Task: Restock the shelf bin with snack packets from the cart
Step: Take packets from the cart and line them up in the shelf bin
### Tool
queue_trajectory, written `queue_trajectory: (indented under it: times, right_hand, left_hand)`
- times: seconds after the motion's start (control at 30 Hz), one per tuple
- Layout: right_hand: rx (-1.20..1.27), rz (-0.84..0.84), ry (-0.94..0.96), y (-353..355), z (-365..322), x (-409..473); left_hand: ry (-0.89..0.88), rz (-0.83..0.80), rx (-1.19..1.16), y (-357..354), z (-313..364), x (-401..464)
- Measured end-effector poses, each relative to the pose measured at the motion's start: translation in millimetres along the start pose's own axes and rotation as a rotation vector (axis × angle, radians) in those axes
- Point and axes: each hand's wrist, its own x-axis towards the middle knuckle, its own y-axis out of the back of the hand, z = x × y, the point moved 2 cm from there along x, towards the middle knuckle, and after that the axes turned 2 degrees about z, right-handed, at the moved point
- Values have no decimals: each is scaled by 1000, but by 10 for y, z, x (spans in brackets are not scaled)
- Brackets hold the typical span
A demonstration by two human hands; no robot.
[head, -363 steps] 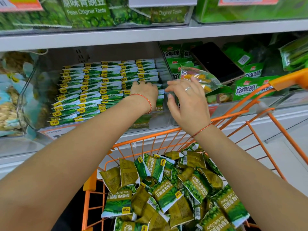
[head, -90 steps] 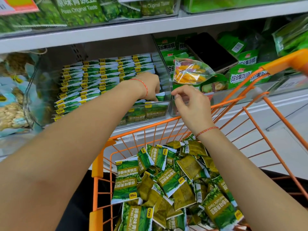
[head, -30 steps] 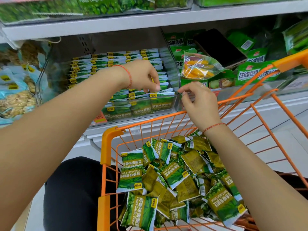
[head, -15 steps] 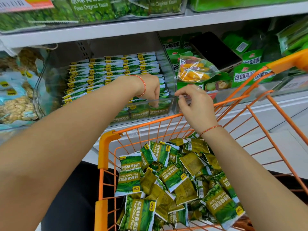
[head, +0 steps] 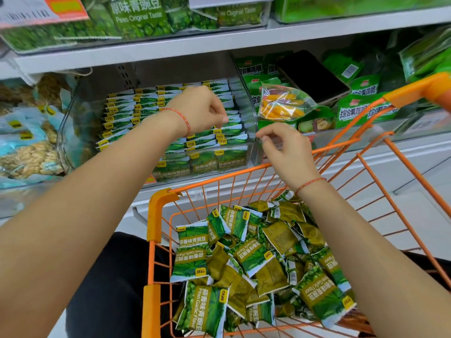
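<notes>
Packets of green garlic-flavour peas (head: 246, 254) lie heaped in the orange wire cart (head: 156, 211) at lower centre. In the clear plastic shelf bin (head: 249, 111) mid-frame, stocked ones stand edge-up in rows, probably to save space. Left hand (head: 197, 111), fingers curled, hovers there, perhaps pinching one; right hand (head: 285, 147), loosely curled, seems empty.

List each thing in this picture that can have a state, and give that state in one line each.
shelf bin: nearly full, packets in upright rows.
cart: holds a loose heap of snack packets.
left hand: fingers curled over the bin's rows; whether it pinches a packet is unclear.
right hand: loosely curled at the bin's corner, holding nothing.
</notes>
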Motion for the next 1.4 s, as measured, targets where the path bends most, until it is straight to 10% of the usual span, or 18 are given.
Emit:
queue_trajectory:
  times: [0.17, 0.3, 0.47, 0.93, 1.1, 1.4]
  right_hand:
    - [95, 34, 0, 314, -185, 1]
    - [25, -186, 67, 469, -322, -292]
    - [-775, -854, -89, 438, 118, -708]
    - [-1126, -913, -121, 252, 379, -1150]
    - [-907, -726, -171, 392, 284, -998]
    - [466, -444, -711, 395, 22, -947]
  left_hand:
    - [-122, 105, -12, 17, 332, -635]
    - [-118, -245, 118, -365, 507, -1035]
    - [-57, -803, 381, -1084, 624, -1350]
    - [136, -734, 45, -1491, 574, -1287]
    - [133, -551, -258, -1119, 508, -1252]
    - [160, -212, -966, -900, 350, -1327]
